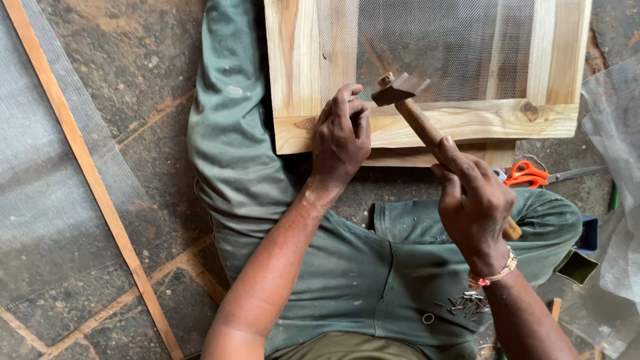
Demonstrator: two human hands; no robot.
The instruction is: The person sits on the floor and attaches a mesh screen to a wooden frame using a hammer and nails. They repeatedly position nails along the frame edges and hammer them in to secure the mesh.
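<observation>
While the right hand (475, 203) wraps all its fingers tight around the wooden handle of a hammer (417, 110), the metal head hangs just above the lower rail of a wooden frame (467, 123) covered with wire mesh (433, 47). The left hand (341, 137) rests on that rail near its left corner, fingertips pinched together beside the hammer head; whether they pinch anything cannot be told. Loose nails (467, 303) lie on the person's lap, and orange-handled scissors (530, 175) lie on the stone floor (133, 80) below the frame's right corner.

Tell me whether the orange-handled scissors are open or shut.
Shut: the scissors lie flat on the floor beside the wooden frame, blades together as one thin line.
</observation>
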